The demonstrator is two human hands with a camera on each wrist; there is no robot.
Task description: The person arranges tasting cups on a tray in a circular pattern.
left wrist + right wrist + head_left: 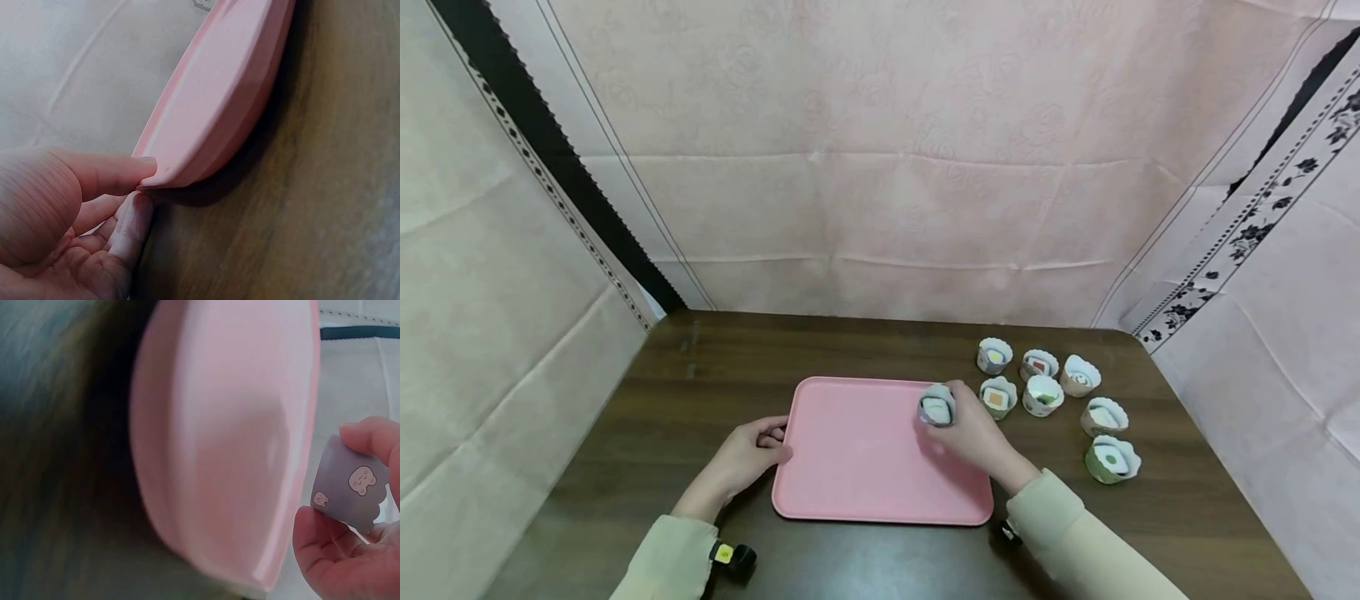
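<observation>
A pink rectangular tray (857, 454) lies on the table in front of me. My left hand (743, 458) pinches its left rim; in the left wrist view the thumb (119, 174) is on top of the tray edge and the fingers are underneath. Over the right part of the tray, my right hand (976, 429) holds a small grey paper cup (937, 406) with a wavy rim and something pale inside. Printed bear faces show on this cup (347, 481) in the right wrist view, where thumb and fingers grip it from opposite sides.
Several similar cups stand right of the tray, among them a grey one (994, 356), one with an orange-and-white piece (997, 398) and a green one (1111, 460). The brown wooden table (647, 467) is bounded by hanging pale cloth (880, 208).
</observation>
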